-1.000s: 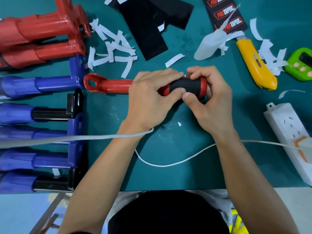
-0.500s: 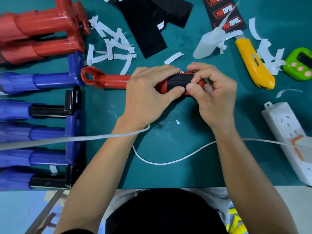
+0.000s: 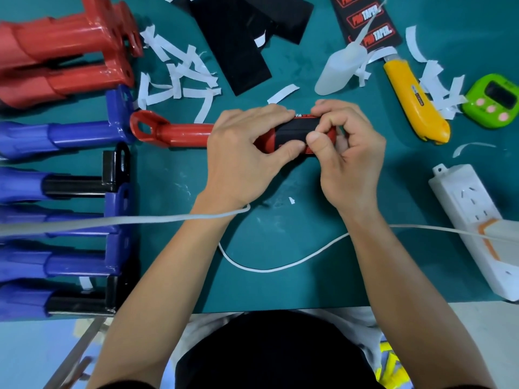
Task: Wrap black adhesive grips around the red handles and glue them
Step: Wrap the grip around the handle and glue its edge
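Both hands clamp the red handle (image 3: 182,131) lying just right of the blue handles (image 3: 78,133), the left hand (image 3: 244,153) steadying while the right hand (image 3: 348,153) pinches the black grip (image 3: 293,129) down, seemingly to bond it.

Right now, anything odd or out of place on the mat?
Nothing damaged. White paper strips litter the teal mat beside the stacked red handles and round the yellow utility knife. A translucent plastic bottle lies on its side. A white cable loops across the mat's near side.
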A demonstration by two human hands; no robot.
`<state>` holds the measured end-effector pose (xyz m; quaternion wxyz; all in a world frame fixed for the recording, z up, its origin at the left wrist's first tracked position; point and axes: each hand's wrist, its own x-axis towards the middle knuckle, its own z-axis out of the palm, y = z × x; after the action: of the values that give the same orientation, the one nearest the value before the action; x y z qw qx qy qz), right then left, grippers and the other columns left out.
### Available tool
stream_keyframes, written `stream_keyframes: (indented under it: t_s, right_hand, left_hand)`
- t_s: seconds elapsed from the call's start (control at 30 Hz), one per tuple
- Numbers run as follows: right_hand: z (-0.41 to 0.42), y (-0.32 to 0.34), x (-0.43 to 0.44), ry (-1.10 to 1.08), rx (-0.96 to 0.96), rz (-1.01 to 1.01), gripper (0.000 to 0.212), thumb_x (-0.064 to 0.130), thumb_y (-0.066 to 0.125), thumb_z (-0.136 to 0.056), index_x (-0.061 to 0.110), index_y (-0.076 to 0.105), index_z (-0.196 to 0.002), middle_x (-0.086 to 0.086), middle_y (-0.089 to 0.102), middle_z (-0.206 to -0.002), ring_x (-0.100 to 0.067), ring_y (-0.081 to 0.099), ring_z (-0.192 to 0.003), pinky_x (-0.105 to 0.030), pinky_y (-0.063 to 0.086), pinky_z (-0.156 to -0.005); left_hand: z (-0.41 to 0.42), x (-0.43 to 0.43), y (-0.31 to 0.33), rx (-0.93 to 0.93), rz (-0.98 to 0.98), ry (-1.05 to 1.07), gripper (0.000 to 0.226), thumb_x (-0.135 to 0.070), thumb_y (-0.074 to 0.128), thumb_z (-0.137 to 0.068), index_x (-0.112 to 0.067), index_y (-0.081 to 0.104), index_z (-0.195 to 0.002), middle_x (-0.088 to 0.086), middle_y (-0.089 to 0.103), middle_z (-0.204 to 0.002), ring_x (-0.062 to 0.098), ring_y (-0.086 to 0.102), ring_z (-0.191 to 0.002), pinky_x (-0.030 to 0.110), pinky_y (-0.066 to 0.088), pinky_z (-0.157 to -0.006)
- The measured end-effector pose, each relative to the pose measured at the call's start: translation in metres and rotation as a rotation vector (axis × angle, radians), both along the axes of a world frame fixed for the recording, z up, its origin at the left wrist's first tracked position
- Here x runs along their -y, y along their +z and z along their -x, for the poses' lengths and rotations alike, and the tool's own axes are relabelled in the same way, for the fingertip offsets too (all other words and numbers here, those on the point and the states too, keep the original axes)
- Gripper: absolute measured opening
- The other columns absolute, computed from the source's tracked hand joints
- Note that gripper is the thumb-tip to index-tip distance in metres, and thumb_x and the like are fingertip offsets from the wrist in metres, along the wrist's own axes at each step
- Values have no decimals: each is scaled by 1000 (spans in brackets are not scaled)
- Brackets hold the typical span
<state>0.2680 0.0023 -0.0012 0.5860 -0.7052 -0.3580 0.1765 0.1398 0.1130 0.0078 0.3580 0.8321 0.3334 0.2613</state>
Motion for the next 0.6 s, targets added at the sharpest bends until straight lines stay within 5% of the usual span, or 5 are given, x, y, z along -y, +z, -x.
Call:
stream_keyframes:
  t_s: [0.47,0.6]
  right_hand:
    - [6,2,0,-18,35,54,8,-3,64,-88,2,58,-84,1,66,-106,-24,64,-98,-52,52,-83]
    - [6,4,-1,-31,3,67,8,-1,64,-86,2,57,-83,8,66,-105,-27,63,-93,-52,52,-81]
  left_hand:
    - [0,2,-1,24,96,60,22,-21,77,-87,-23,82,-109,-12,77,-116,-2,64,-113,27,40,-106]
    - [-1,3,-2,42,153,85,21,-18,76,-86,-23,83,-105,-12,78,-113,-15,58,-108,31,41,-106]
